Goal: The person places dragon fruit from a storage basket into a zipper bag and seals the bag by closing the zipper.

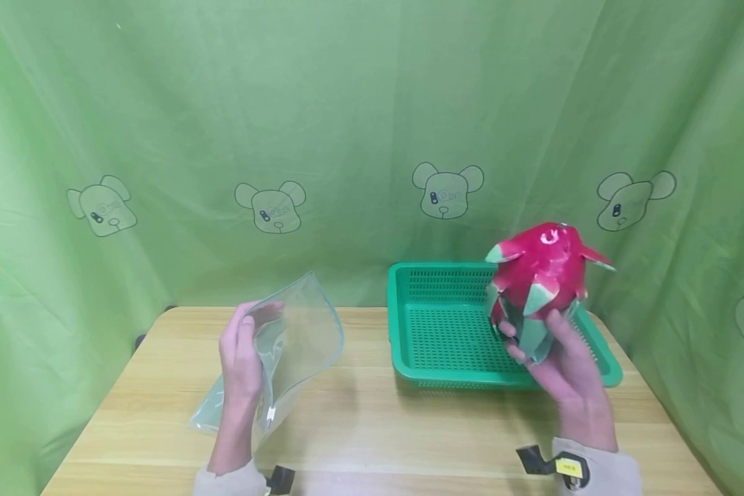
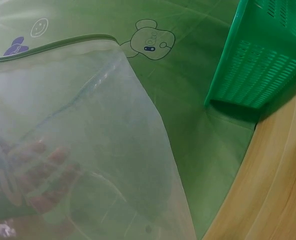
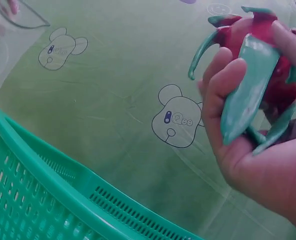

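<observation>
A red plush dragon fruit [image 1: 542, 265] with green-tipped leaves is held up by my right hand [image 1: 567, 362] over the right part of the green basket [image 1: 446, 375]. In the right wrist view, my fingers [image 3: 225, 82] curl round the dragon fruit [image 3: 283, 90] and one of its green leaves. On the left, my left hand [image 1: 243, 351] grips a clear zip bag [image 1: 310, 327] by its side, and the bag's mouth spreads toward the right. Through the film of the bag [image 2: 118, 130], the left wrist view shows blurred fingers [image 2: 43, 172].
The basket, with slotted walls, stands at the back right of the wooden table [image 1: 372, 441]. A green curtain [image 1: 359, 124] printed with bear heads hangs behind and at both sides. Another piece of clear film [image 1: 209, 410] lies under my left wrist.
</observation>
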Demonstrator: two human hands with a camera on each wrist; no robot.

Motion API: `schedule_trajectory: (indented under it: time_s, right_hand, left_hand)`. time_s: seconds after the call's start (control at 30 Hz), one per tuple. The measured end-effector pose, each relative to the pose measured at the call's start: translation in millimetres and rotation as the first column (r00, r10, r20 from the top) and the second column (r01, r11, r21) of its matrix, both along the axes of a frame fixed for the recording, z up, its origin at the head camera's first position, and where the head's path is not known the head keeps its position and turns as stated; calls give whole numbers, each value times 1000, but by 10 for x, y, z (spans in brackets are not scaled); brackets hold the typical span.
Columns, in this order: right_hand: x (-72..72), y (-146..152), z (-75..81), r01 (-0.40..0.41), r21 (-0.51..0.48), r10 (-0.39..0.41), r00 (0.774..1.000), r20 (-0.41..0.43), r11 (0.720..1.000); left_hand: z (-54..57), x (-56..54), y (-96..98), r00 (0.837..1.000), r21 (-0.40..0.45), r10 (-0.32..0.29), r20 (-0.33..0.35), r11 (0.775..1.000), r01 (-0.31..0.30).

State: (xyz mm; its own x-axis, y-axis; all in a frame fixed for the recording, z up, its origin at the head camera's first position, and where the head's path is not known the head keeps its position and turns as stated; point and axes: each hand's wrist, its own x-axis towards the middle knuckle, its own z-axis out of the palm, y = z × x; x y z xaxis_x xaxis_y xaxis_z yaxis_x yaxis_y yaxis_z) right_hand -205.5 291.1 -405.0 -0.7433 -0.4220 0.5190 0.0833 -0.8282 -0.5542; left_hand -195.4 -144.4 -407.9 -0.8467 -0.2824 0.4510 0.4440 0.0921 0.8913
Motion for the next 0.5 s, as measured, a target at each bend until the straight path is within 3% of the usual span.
schedule_trajectory:
  time_s: [0.13, 0.23, 0.37, 0.5]
  right_hand:
    - [-54, -12, 23, -146, -140, 130, 985, -114, 979]
    - [-53, -14, 37, -219, -212, 195, 972, -129, 952]
    - [-20, -34, 51, -162, -217, 155, 987, -49, 963]
    - [-38, -62, 77, -106, -206, 99, 994, -45, 973]
  left_hand:
    - [-1, -4, 3, 1000, -1, -2, -1, 1000, 2]
    - [-3, -8, 4, 1000, -4, -2, -1, 1000, 2]
    - [-10, -12, 6, 1000, -8, -2, -6, 1000, 2]
    - [-18, -15, 8, 1000, -12, -3, -10, 1000, 3]
